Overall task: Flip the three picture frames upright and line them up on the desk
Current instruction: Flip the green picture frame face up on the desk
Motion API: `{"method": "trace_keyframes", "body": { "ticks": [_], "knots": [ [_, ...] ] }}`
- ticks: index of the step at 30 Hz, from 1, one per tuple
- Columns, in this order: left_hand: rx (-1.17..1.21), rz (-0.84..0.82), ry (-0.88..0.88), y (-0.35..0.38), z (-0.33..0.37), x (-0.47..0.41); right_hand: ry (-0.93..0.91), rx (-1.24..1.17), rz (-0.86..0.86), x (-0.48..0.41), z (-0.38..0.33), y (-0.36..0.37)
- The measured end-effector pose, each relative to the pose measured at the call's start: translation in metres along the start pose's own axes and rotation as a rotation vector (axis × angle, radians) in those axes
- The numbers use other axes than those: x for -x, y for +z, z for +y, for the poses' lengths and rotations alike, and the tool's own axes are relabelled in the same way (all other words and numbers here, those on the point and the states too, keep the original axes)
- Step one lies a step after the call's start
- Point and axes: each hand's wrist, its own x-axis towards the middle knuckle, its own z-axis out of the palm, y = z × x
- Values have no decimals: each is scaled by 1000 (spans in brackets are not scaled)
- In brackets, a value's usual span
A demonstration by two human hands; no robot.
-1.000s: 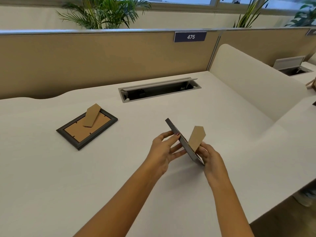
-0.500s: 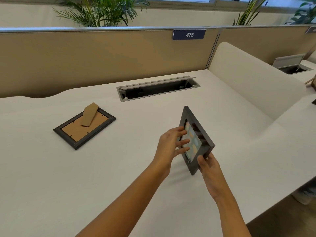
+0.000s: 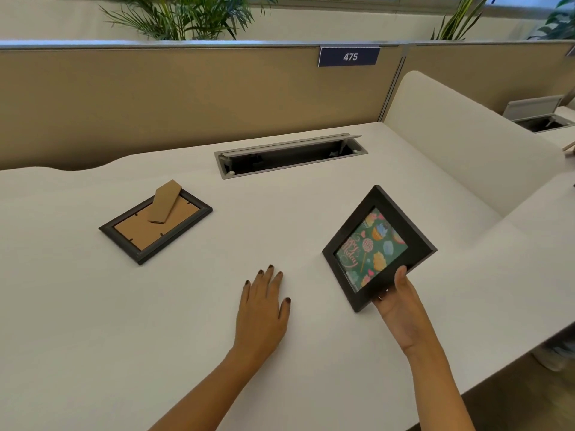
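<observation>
A black picture frame (image 3: 378,248) with a green birthday card inside faces me, tilted on a corner over the white desk (image 3: 93,321). My right hand (image 3: 398,306) grips its lower edge, thumb on the front. My left hand (image 3: 264,306) lies flat on the desk to the frame's left, fingers spread, holding nothing. A second dark frame (image 3: 155,225) lies face down at the left, its brown cardboard back and stand flap showing. I see no third frame.
An open cable tray (image 3: 291,154) is sunk into the desk at the back. A tan partition with a "475" sign (image 3: 348,56) stands behind it. A white curved divider (image 3: 466,141) bounds the right side. The desk's front edge drops off at lower right.
The held frame has turned from edge-on with its stand showing to picture side facing me. My left hand let go of it and dropped flat onto the desk.
</observation>
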Motion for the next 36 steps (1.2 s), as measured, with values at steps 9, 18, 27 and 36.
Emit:
{"method": "trace_keyframes", "body": {
  "ticks": [9, 18, 27, 36],
  "knots": [
    [-107, 33, 45, 11, -9, 3, -21, -19, 62, -1, 8, 0],
    [-117, 42, 47, 13, -12, 4, -456, 365, 655, 29, 36, 29],
    [67, 129, -12, 0, -23, 11, -716, 738, 372, 37, 75, 98],
    [114, 339, -275, -52, -82, 12, -699, 829, 27, 3, 108, 167]
  ]
}}
